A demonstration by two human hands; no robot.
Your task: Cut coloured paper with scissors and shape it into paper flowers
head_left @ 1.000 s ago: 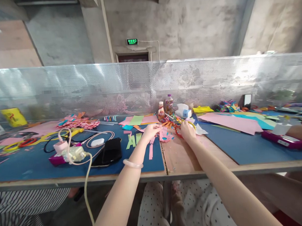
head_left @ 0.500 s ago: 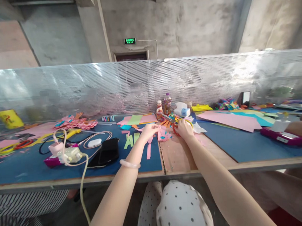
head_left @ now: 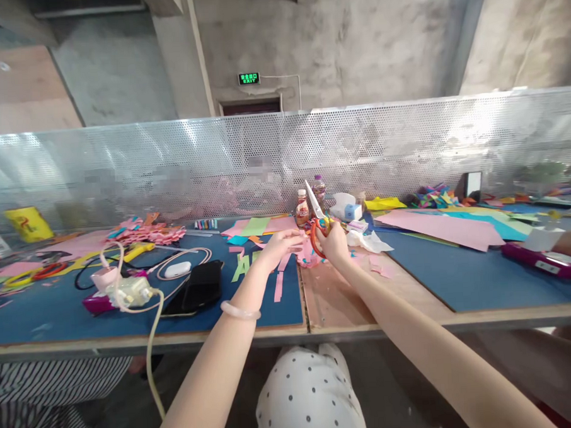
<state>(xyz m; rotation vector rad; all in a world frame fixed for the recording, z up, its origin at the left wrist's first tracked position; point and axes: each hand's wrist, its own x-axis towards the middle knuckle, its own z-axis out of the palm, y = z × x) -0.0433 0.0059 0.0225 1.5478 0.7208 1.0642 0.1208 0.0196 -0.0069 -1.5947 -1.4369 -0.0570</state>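
Change: a moment ago my right hand lay on the scissors on the table; now it has lifted them, blades pointing up.
Right grip: fingers closed through the red handles.
Left grip: my left hand pinches a pink paper scrap, just left of the scissors.
Meaning: I judge cutting is about to begin.
Count: one pair of scissors; two bottles far behind; one phone left.

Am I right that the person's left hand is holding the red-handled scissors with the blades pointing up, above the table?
Not quite: the head view shows the right hand, not the left, holding the red-handled scissors, blades up, above the table.
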